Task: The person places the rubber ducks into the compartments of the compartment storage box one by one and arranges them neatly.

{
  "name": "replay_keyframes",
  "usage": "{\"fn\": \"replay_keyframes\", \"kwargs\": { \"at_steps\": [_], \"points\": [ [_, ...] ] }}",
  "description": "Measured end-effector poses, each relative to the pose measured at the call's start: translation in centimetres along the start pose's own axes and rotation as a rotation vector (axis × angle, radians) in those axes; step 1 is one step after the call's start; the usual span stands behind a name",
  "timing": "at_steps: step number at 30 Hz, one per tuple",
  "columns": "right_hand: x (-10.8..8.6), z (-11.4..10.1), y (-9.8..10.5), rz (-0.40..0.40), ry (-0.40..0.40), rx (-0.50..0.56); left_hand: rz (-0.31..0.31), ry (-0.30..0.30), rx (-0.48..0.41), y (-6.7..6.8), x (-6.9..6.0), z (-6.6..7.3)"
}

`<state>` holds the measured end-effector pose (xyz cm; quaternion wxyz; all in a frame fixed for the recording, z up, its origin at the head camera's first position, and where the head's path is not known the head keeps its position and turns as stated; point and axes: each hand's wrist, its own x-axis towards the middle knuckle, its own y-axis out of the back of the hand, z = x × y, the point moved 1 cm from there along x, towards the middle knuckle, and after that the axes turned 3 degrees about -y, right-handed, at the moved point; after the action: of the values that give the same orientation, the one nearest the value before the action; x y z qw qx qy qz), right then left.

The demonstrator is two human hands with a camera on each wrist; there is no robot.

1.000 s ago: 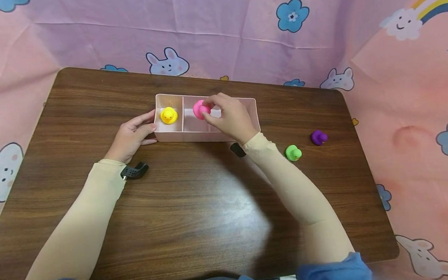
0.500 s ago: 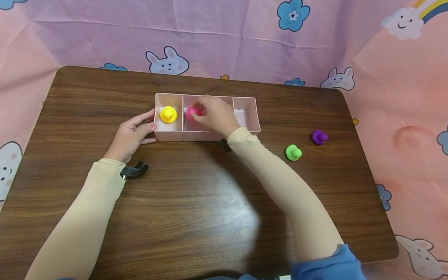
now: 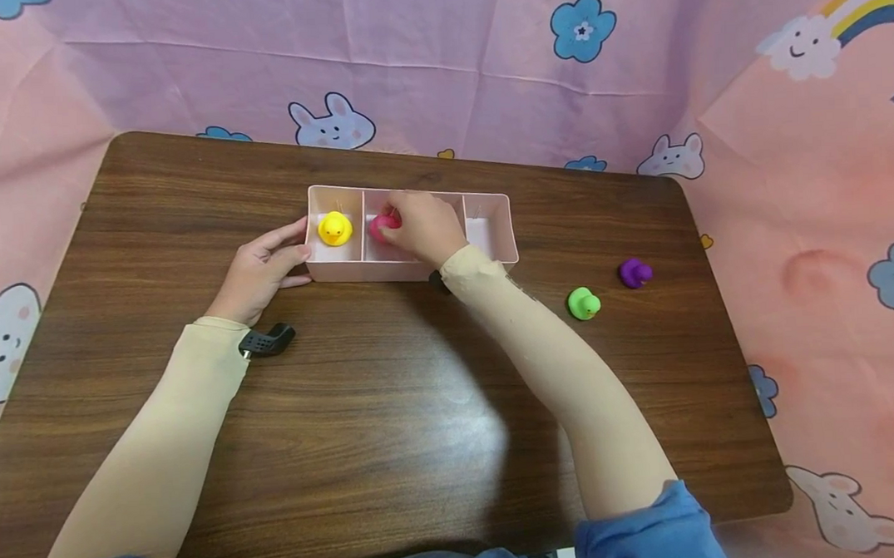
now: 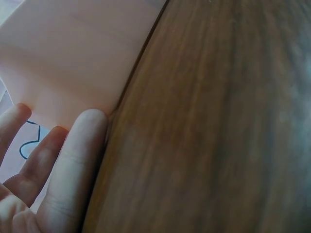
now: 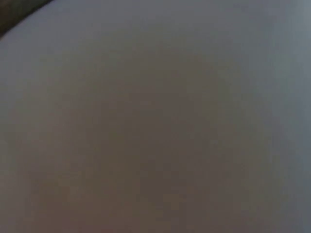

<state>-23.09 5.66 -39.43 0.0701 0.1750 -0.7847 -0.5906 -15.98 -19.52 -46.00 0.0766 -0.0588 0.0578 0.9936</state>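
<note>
A pale pink box (image 3: 387, 271) with three compartments lies on the table. My left hand (image 3: 255, 275) touches its left end with fingers nearly straight; in the left wrist view the fingertips (image 4: 90, 119) rest against the box wall (image 4: 73, 53). A yellow duck (image 3: 335, 229) sits in the left compartment. My right hand (image 3: 425, 226) reaches into the middle compartment, thumb and fingers round a pink duck (image 3: 383, 227), whose right side they hide. The right wrist view shows only a blurred pale surface close up.
On the wooden table (image 3: 333, 417), right of the box, stand a green duck (image 3: 584, 304) and, farther right, a purple duck (image 3: 635, 272). A patterned cloth (image 3: 438, 71) hangs behind the table's back edge and along its sides.
My right hand has moved left and down into the middle compartment with the pink duck, uncovering the right compartment. The left hand stays at the box's left end.
</note>
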Motion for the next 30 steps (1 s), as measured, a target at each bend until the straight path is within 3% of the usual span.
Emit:
{"fn": "replay_keyframes", "kwargs": {
  "at_steps": [7,22,26,30],
  "points": [
    [0.1,-0.2,0.0,-0.044,-0.036,-0.026,-0.003,0.005,0.002,0.0,-0.1,0.0],
    [0.2,-0.6,0.3,-0.056,-0.021,-0.104,0.000,-0.003,-0.007,0.0,-0.2,0.2],
    [0.2,-0.3,0.7,-0.083,-0.014,-0.059,0.006,-0.003,-0.009,0.0,-0.2,0.2],
    [-0.9,0.7,2.3,-0.067,0.021,0.000,0.006,0.000,-0.004,0.0,-0.2,0.2]
  ]
}}
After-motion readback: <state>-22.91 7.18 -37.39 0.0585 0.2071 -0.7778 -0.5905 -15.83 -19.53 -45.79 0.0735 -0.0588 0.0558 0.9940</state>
